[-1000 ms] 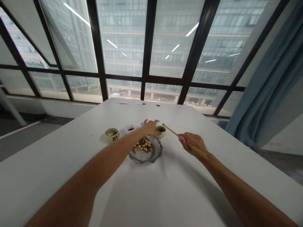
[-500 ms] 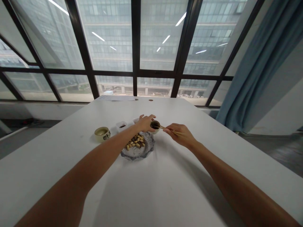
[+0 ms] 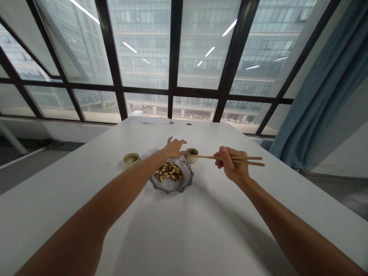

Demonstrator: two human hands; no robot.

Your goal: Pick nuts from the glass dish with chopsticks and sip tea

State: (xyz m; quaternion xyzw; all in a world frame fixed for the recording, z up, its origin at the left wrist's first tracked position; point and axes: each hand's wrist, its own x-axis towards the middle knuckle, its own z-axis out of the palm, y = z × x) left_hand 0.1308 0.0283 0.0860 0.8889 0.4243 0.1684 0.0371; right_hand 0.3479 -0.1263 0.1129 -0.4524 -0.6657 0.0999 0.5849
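Observation:
My left hand (image 3: 174, 148) hovers with spread fingers just left of a small pale cup (image 3: 192, 158), which stands upright; whether a fingertip touches it I cannot tell. In my right hand (image 3: 234, 164) is a pair of wooden chopsticks (image 3: 205, 156), held roughly level, tips pointing left at the cup's near side. A scalloped glass bowl (image 3: 171, 187) sits below my left hand. It holds a heap of nuts and seeds (image 3: 170, 171). My left forearm hides part of the bowl and the area behind it.
Another pale cup (image 3: 131, 158) stands to the left, partly behind my forearm. Papers (image 3: 148, 120) and two small round items lie at the far edge of the white table (image 3: 184, 230). Windows rise beyond, and a blue curtain (image 3: 313, 80) hangs at right.
The small cup, tilted toward me beside my left hand before, now stands upright. My left fingers have spread. My right hand has moved right and turned, bringing the chopsticks nearly level.

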